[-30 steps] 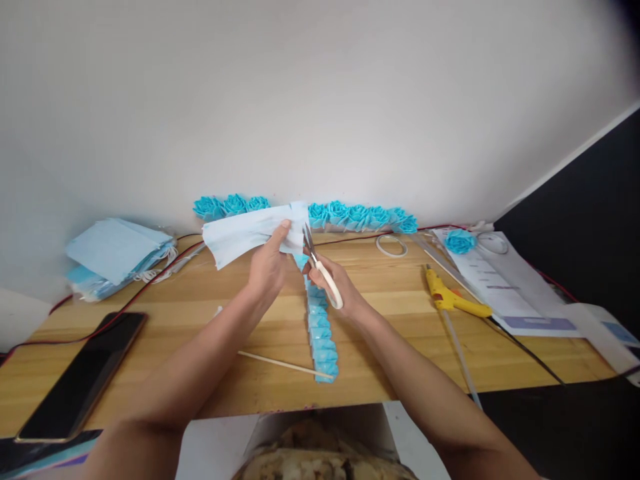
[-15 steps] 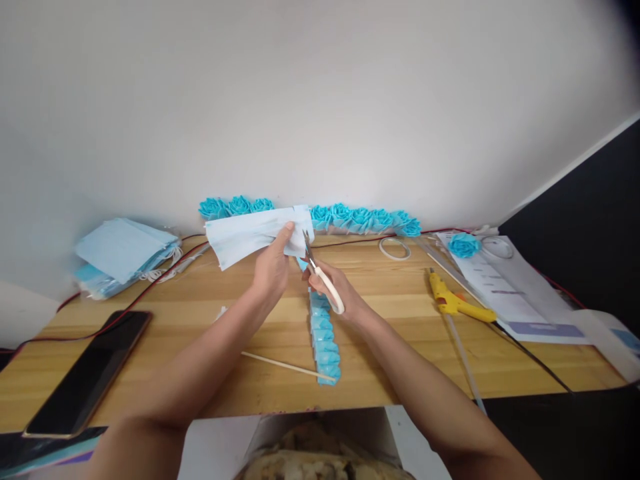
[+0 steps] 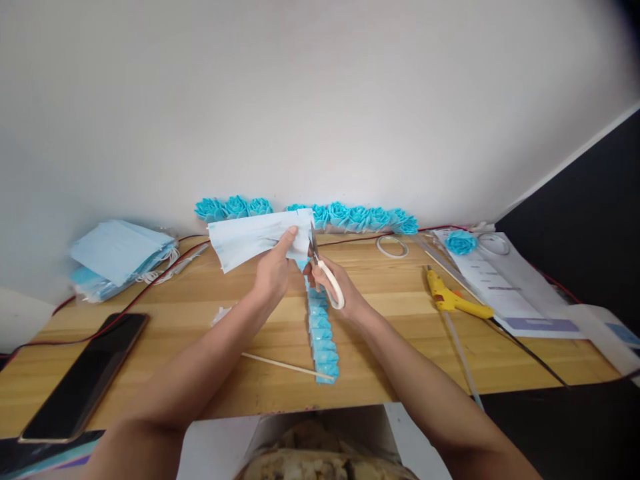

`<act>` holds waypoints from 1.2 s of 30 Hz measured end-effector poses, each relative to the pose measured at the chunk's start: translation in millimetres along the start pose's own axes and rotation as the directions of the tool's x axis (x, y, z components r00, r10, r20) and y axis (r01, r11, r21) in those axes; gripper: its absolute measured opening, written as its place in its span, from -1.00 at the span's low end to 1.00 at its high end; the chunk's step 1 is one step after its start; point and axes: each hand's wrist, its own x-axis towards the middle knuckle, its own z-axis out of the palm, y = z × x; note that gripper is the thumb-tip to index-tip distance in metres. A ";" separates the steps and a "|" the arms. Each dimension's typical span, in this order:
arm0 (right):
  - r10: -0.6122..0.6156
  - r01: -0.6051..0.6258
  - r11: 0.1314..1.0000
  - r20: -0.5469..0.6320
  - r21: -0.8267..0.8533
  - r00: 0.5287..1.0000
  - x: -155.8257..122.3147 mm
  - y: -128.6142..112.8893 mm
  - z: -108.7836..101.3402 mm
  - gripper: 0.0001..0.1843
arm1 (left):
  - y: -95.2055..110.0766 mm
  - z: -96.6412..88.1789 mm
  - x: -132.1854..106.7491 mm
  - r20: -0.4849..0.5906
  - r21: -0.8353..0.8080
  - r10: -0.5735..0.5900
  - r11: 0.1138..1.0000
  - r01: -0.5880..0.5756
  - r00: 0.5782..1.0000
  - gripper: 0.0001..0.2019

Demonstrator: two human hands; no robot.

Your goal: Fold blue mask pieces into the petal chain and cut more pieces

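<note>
A pale blue, opened-out face mask is pinched in my left hand, thumb on top, raised above the table. My right hand grips white-handled scissors, whose blades stand upright at the mask's right end. Whether the blades are fully closed I cannot tell. Below my hands a strip of folded light blue pieces lies on the table, and a thin wooden stick touches its near end. Blue handmade flowers stand in a row behind the mask, which hides part of them.
Left is a stack of blue masks with a phone nearer me. To the right lie a yellow glue gun, a tape roll, paper sheets and a single blue flower. A red-black cable crosses the table.
The scissors' blades have shifted from over the mask's right part to its right edge and point more upright. The mask has moved slightly right and down, uncovering more of the flower row.
</note>
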 end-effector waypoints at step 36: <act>-0.058 0.052 0.997 -0.122 -0.051 0.991 0.1 -3.6 -3.6 -0.44 | -13.2 8.5 -16.9 -0.058 0.034 -0.112 0.993 0.114 0.992 -0.57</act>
